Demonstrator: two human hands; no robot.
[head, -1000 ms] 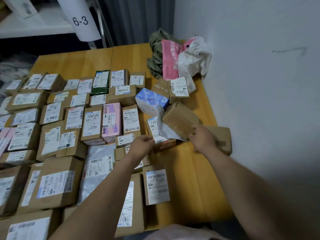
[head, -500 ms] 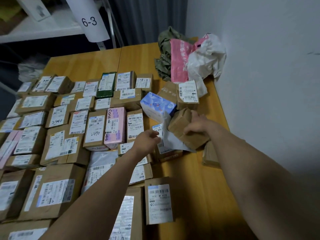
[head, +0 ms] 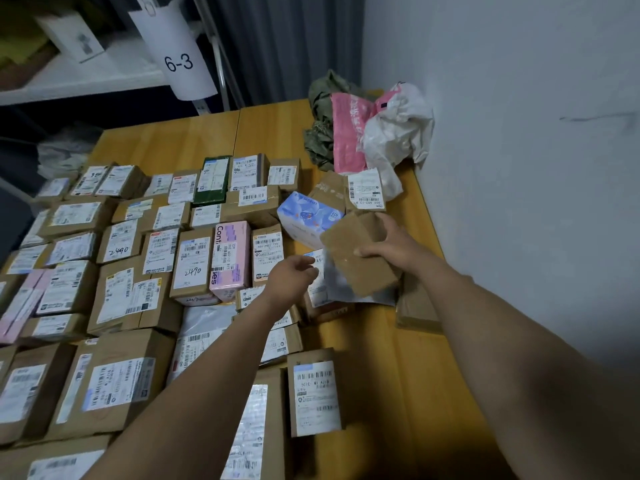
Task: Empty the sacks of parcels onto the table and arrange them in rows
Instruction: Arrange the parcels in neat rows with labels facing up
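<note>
Brown cardboard parcel [head: 356, 265], no label showing, tilted in air in right hand [head: 391, 247]: thumb on near face, fingers curled behind. Left hand [head: 294, 275] loosely curled, holds nothing, just left of parcel. Rows of labelled parcels [head: 138, 271] left of fingers: approx. most done. Grey mailer [head: 332, 292] under fingers and blue box [head: 308, 216] just beyond them not yet in rows. Sacks [head: 363, 133] crumpled well beyond, prob. empty.

A white sheet [head: 178, 53] hanging beyond the desk's far edge reads "6-3". Handwritten "2490" marks a mid-desk brown box [head: 192, 268] and a second box [head: 119, 242] left of it. Between the brown box and the right edge, a pink box [head: 230, 259] shows "Cont".
</note>
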